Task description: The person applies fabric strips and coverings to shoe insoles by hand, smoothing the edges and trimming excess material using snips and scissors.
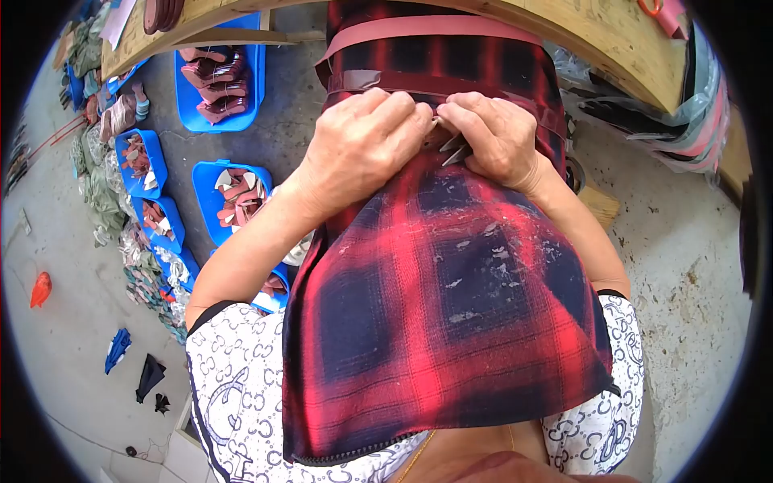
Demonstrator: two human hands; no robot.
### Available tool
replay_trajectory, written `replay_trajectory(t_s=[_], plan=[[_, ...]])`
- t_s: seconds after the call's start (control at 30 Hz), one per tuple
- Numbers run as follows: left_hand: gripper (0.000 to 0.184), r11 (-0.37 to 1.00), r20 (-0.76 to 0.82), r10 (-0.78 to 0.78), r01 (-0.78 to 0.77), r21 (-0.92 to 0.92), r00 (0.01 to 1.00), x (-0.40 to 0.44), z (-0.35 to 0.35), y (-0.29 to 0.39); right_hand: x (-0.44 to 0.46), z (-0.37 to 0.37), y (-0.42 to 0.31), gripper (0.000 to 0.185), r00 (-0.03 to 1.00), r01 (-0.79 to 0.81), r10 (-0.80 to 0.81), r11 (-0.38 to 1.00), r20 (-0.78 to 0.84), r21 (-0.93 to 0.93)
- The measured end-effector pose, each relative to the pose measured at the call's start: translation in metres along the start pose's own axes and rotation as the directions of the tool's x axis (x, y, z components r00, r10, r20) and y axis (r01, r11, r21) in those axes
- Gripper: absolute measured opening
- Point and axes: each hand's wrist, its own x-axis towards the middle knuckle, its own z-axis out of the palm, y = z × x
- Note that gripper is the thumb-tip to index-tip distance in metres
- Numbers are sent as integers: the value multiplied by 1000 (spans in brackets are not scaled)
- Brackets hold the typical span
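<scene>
My left hand point(366, 141) and my right hand point(495, 137) meet over my lap, fingertips nearly touching. Both are closed in a pinch. A tiny pale bit shows between the fingertips; what my left fingers grip is hidden. Two pointed metal blades of thread snips point(456, 153) stick out from under my right hand. Just beyond my fingers, a shiny dark red strip point(491, 90) lies across the red-and-black plaid apron point(443, 298). Farther up, a matte pink strip point(435, 30) crosses the same cloth. White lint or scraps cling to the apron.
A wooden table edge point(604, 48) curves overhead. Blue bins point(256, 105) with pink and maroon pieces stand on the floor at left, beside heaped fabric bundles point(101, 193). Plastic-wrapped material point(692, 133) lies at right. An orange-red scrap point(41, 290) is on the floor.
</scene>
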Motion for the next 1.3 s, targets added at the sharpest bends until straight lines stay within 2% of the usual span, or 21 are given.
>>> replay_trajectory(t_s=[0.17, 0.27, 0.47, 0.57, 0.67, 0.77, 0.8, 0.9, 1.03, 1.13, 1.3], plan=[[20, 999, -98, -6, 10, 42, 995, -5, 5, 7, -1, 0, -6, 16, 999, 4, -5, 1000, -36, -14], [18, 1000, -98, -19, 20, 4, 995, -4, 2, 9, 2, -1, -9, 17, 998, -28, 29, 1000, -64, 14], [12, 957, -241, -247, 198, -211, 939, 0, 23, 18, 3, -4, -14, 20, 985, -154, 158, 986, -65, 65], [11, 937, -226, -263, 193, -291, 938, 1, 28, 16, 1, -6, -14, 20, 970, -241, 243, 966, -14, 90], [9, 882, -108, -322, 256, -396, 941, 3, 21, 18, 8, -18, -21, 20, 938, -345, 336, 930, 89, 126], [6, 715, 100, -357, 341, -611, 929, 8, -1, 19, 17, -34, -27, 20, 896, -431, 402, 889, 188, 153], [8, 634, 220, -351, 404, -659, 910, 12, -8, 18, 18, -37, -28, 19, 888, -442, 408, 885, 212, 145], [8, 628, 254, -340, 420, -656, 905, 15, -7, 14, 17, -39, -27, 19, 871, -466, 425, 873, 245, 142], [8, 685, 185, -354, 389, -616, 917, 12, -1, 18, 17, -39, -32, 18, 854, -497, 461, 859, 241, 119], [6, 677, 131, -413, 400, -617, 901, 14, 2, 24, 19, -41, -36, 18, 823, -543, 511, 836, 247, 77], [9, 548, 308, -480, 555, -626, 822, 18, -12, 31, 25, -50, -41, 17, 788, -571, 528, 819, 316, 57]])
